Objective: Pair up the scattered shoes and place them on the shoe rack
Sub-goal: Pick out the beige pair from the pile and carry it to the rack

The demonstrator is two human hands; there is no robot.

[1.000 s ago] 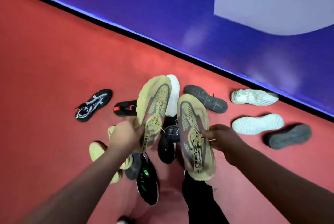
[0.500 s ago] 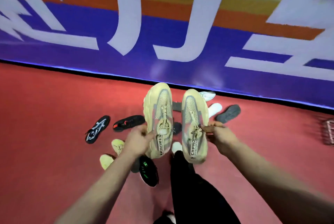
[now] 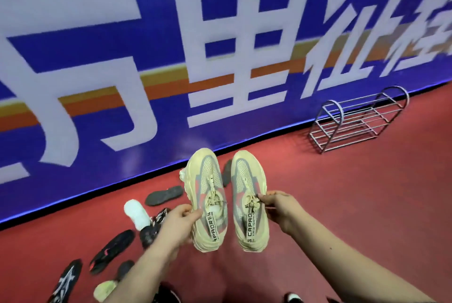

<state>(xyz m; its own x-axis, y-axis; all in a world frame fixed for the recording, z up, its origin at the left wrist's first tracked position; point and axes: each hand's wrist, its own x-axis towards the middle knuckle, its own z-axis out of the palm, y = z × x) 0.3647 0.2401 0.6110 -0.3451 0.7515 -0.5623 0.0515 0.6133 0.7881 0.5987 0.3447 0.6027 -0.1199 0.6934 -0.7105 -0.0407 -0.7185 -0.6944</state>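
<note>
Your left hand (image 3: pixel 177 225) and right hand (image 3: pixel 276 205) each pinch a beige shoe (image 3: pixel 208 202); carry both level to the rack (image 3: pixel 354 119) beyond your right hand.

The left hand (image 3: pixel 177 223) grips one beige sneaker (image 3: pixel 208 198), and the right hand (image 3: pixel 278 207) pinches its mate (image 3: pixel 248 201) by the laces. Dark shoes (image 3: pixel 163 195) lie on the red floor (image 3: pixel 354 205); a metal shoe rack (image 3: pixel 354 119) stands by the blue wall (image 3: pixel 97 33).

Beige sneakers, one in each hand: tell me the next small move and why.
Probably carry both to the shoe rack, ahead to the right. The left hand grips the left beige sneaker, the right hand pinches the right beige sneaker at its laces; they match, and the rack looks bare.
</note>
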